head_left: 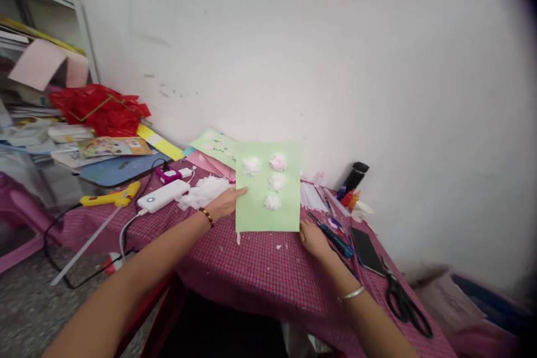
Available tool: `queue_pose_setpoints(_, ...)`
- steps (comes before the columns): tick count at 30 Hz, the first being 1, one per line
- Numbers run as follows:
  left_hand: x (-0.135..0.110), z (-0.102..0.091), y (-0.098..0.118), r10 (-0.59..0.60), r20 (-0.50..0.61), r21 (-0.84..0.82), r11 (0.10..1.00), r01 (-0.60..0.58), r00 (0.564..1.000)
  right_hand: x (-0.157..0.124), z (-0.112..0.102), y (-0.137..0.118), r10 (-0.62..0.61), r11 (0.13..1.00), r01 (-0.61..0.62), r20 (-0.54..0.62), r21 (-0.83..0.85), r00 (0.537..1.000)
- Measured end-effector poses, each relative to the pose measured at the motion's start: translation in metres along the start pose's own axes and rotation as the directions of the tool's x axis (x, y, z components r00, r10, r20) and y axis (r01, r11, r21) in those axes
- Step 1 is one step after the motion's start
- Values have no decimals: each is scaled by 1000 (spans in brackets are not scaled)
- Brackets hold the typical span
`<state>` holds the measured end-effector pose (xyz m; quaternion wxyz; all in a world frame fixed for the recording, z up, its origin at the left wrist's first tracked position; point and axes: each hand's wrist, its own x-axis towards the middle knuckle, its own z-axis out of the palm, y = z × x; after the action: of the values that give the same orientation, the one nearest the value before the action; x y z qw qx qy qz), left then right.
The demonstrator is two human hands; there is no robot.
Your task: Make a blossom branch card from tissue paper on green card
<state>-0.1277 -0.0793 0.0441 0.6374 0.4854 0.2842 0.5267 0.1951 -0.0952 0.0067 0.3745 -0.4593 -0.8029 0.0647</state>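
Note:
Upright above the table, a light green sheet of card [255,215] faces me. On it are several fluffy paper flowers, white ones [277,182] and a pinkish one [278,162] at the upper right. My left hand [226,202] grips the card's left edge, thumb in front and the other fingers partly hidden behind. Its lower right corner is pinched by my right hand [312,238], whose fingertips are partly behind the card. White tissue scraps [205,191] lie on the table beside my left hand.
Left on the checked tablecloth [255,268] are a white power strip [163,196] and a yellow glue gun [111,197] with a glue stick and cable. Right lie black scissors [405,302], a dark phone-like slab [367,250] and pens. A black cylinder [356,176] stands near the wall.

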Motion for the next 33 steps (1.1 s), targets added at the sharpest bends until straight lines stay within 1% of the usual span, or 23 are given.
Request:
queue_pose_setpoints(3, -6, 7, 8, 18, -22, 9, 1000, -18, 1000, -7, -3, 5, -4, 999, 7, 58, -47, 998)
queue_pose_setpoints(5, -12, 8, 17, 29, -70, 15, 1000, -28, 997, -23, -5, 10, 21, 998, -16, 93, -57, 995)
queue_pose_setpoints(7, -16, 3, 34, 59, -147, 19, 998, -57, 987, -45, -6, 15, 73, 996, -67, 125, -59, 989)
queue_pose_setpoints(9, -11, -9, 59, 114, -258, 42, 993, -107, 960, -65, -8, 17, 145, 989, -137, 145, -60, 979)
queue_pose_setpoints(10, -4, -18, 74, 146, -316, 65, 989, -132, 937, -71, -8, 16, 186, 982, -180, 142, -53, 972)
queue_pose_setpoints(11, 6, -27, 89, 223, -387, 133, 974, -185, 895, -75, -8, 15, 231, 973, -228, 128, -40, 965)
queue_pose_setpoints(12, 18, -36, 104, 392, -432, 337, 905, -258, 812, -75, -6, 12, 276, 961, -275, 102, -25, 956)
queue_pose_setpoints(13, 33, -43, 117, 446, -423, 374, 879, -296, 789, -74, -2, 8, 317, 948, -317, 70, -10, 946)
queue_pose_setpoints(14, 47, -49, 127, 490, -399, 403, 853, -331, 775, -72, 4, 1, 351, 936, -352, 43, 3, 935)
queue_pose_setpoints(15, 62, -52, 134, 513, -355, 422, 834, -356, 781, -70, 12, -8, 376, 927, -376, 17, 11, 927)
queue_pose_setpoints(16, 76, -54, 136, 490, -332, 403, 846, -349, 806, -67, 24, -19, 386, 923, -386, 9, 10, 923)
queue_pose_setpoints(17, 89, -55, 133, 465, -321, 383, 860, -336, 825, -64, 38, -32, 390, 920, -391, 21, 22, 921)
queue_pose_setpoints(18, 101, -54, 127, 421, -297, 354, 882, -311, 857, -61, 55, -46, 391, 919, -391, 1, 49, 920)
queue_pose_setpoints(19, 113, -53, 118, 300, -280, 234, 943, -238, 912, -56, 73, -60, 378, 923, -373, -39, 91, 925)
queue_pose_setpoints(20, 125, -51, 107, 170, -201, 107, 983, -150, 965, -49, 91, -73, 358, 925, -349, -40, 149, 933)
queue_pose_setpoints(21, 136, -48, 95, 60, -130, 2, 998, -60, 990, -41, 105, -84, 307, 930, -296, -17, 217, 952)
queue_pose_setpoints(23, 153, -43, 74, -103, -73, -128, 987, 93, 992, -19, 120, -96, 225, 936, -224, 30, 272, 974)
queue_pose_setpoints(25, 161, -39, 58, -184, -39, -162, 971, 176, 982, 2, 111, -92, 210, 958, -202, -19, 203, 978)
queue_pose_setpoints(26, 161, -38, 51, -204, -19, -170, 965, 198, 979, 9, 99, -84, 217, 967, -208, -49, 144, 975)
queue_pose_setpoints(28, 154, -36, 36, -228, 49, -187, 954, 233, 973, 11, 71, -62, 244, 970, -243, -55, 33, 968)
queue_pose_setpoints(30, 140, -34, 19, -251, 109, -170, 949, 267, 962, 2, 45, -38, 281, 956, -279, 14, -88, 960)
queue_pose_setpoints(31, 131, -32, 9, -275, 121, -129, 948, 289, 954, -6, 35, -29, 298, 947, -284, 79, -153, 951)
queue_pose_setpoints(33, 111, -26, -9, -354, 110, -22, 933, 358, 929, -19, 20, -18, 311, 929, -259, 177, -266, 934)
